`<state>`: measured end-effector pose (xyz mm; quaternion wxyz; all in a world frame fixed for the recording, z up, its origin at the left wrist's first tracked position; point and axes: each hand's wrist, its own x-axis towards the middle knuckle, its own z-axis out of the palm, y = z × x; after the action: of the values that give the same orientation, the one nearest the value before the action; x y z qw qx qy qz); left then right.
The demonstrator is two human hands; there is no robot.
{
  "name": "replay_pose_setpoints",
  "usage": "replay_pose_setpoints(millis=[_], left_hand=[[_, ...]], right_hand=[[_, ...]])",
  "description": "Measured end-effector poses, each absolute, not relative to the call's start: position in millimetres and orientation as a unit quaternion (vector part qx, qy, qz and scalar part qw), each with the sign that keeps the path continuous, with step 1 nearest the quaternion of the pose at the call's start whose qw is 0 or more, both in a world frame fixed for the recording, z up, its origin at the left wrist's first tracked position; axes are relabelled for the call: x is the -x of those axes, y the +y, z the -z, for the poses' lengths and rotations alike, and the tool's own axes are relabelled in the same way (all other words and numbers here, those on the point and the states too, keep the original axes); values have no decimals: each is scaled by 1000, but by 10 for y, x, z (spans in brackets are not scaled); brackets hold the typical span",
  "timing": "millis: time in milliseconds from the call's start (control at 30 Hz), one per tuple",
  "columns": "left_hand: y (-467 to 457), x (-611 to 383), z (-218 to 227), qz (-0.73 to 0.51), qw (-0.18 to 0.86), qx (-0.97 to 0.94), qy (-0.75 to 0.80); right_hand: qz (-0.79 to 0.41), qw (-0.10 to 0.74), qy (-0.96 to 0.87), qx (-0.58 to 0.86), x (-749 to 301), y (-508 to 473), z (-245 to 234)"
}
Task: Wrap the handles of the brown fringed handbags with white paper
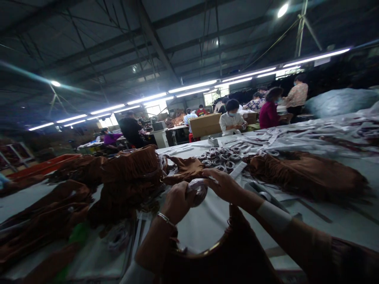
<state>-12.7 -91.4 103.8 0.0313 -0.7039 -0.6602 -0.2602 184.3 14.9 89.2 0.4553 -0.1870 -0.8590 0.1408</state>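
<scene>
My left hand [177,202] is closed around a small pale roll [199,193], a whitish strip wound into a bundle. From the right, my right hand [222,184] reaches across with bent fingers, its fingertips at the upper right edge of the same roll; exactly what they pinch is partly hidden. Just beyond both hands lies a piece of gathered brown fabric [186,167]. Several small wound rings of pale strip [220,156] are heaped behind it.
Stacked brown garments [130,165] stand left, with another brown bundle [308,173] right. White strips [284,136] spread over the table [195,232]. A grey tape dispenser-like object [260,191] sits by my right forearm. At lower left, a blurred arm [53,262] shows. Co-workers sit beyond.
</scene>
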Motion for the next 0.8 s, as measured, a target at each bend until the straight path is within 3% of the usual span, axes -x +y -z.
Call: replay_pose_setpoints(millis=[300,467,800], left_hand=[[-869,249,-1560,267,-120,769,-568],[-832,237,-1560,282,-156,768,-553],[-856,294,-1438,342,-259,737,-522]], right_hand=[[-210,411,-882,91,-1823,157,-1201],[-174,349,-918,77,-1775,66,-1267],[-216,355,-904,98,-1877,-9,-1133]])
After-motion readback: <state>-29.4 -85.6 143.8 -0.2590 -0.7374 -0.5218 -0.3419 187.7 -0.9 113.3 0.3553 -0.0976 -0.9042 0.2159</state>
